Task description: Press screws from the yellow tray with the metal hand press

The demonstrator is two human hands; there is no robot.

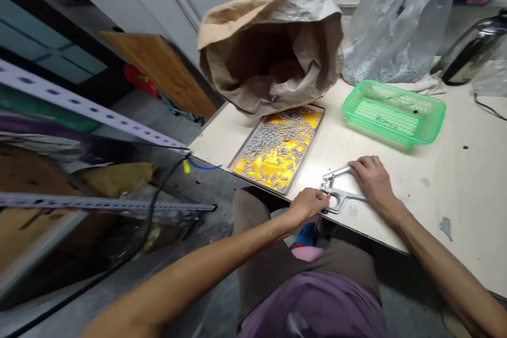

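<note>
A grey metal hand press [338, 202] lies at the table's front edge, its upper lever raised. My right hand [372, 179] has its fingers wrapped round the end of that lever. At the press's jaw, my left hand [309, 203] pinches something too small to make out, beside a small red spot. Left of the press, a shallow tray [303, 161] with a yellow lining holds many small metal pieces [273, 134], piled more thickly towards its far end.
A large open brown paper bag [233, 37] leans over the tray's far end. A green plastic basket [430, 119] sits behind the press. Farther back are a clear plastic bag [404, 21] and a kettle [471, 47]. A metal shelf frame [95, 111] stands at left.
</note>
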